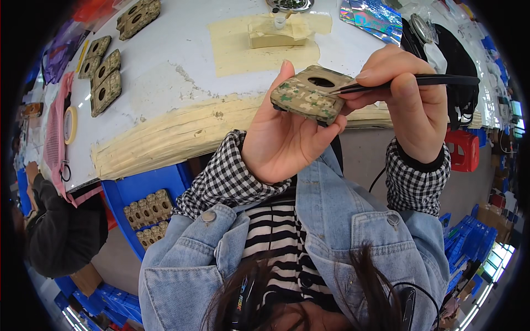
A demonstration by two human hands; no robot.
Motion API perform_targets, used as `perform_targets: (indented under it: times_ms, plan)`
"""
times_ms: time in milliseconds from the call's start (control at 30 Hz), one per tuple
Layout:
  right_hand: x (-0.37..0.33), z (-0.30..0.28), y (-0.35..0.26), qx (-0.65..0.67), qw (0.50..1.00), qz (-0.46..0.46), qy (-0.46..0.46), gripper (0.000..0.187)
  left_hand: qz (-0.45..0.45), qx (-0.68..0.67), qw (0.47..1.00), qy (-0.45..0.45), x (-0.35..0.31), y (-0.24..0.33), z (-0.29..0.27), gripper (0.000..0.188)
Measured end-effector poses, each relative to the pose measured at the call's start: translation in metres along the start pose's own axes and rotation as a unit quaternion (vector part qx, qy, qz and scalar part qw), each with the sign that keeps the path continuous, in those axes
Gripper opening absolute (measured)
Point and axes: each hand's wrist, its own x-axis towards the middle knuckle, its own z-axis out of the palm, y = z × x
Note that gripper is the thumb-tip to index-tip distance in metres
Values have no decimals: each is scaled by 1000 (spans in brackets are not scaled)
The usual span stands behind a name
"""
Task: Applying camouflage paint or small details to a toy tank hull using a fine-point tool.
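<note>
A camouflage-patterned plastic housing with a dark oval hole is held above the table's near edge. My left hand grips it from below and the left, thumb up along its side. In my right hand is a pair of black tweezers, pinched between thumb and fingers. Their tips touch or hover just over the housing's face, right beside the hole; I cannot tell which. Some right fingertips sit close to the housing's right edge. Whether anything lies between the tweezer tips is too small to see.
More camouflage housings lie on the table's left, near a tape roll. A taped block with a small cup stands ahead. A blue bin holding housings is below left. A red stool stands right; another person's dark sleeve is left.
</note>
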Motion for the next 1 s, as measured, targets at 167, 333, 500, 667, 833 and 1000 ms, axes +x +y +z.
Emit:
perform_targets:
  times_ms: [167, 333, 500, 667, 833, 1000]
  plan:
    - [0, -1, 1, -4, 1000, -9, -6, 39, -6, 4, 1000, -5, 0, 1, 0, 63]
    - [-1, 0, 1, 1, 1000, -7, -1, 39, -7, 2, 1000, -6, 0, 1, -1, 63]
    - [-1, 0, 1, 8, 1000, -2, 6, 39, -9, 5, 1000, -9, 0, 1, -1, 62]
    - [-1, 0, 0, 6, 1000, 0, 5, 39, -8, 6, 1000, -7, 0, 1, -1, 63]
    - [0, 1, -2, -18, 1000, -17, -3, 39, -2, 2, 1000, -2, 0, 0, 0, 64]
    - [0, 1, -3, -20, 1000, -12, 1, 39, 3, 2, 1000, 1, -1, 0, 0, 65]
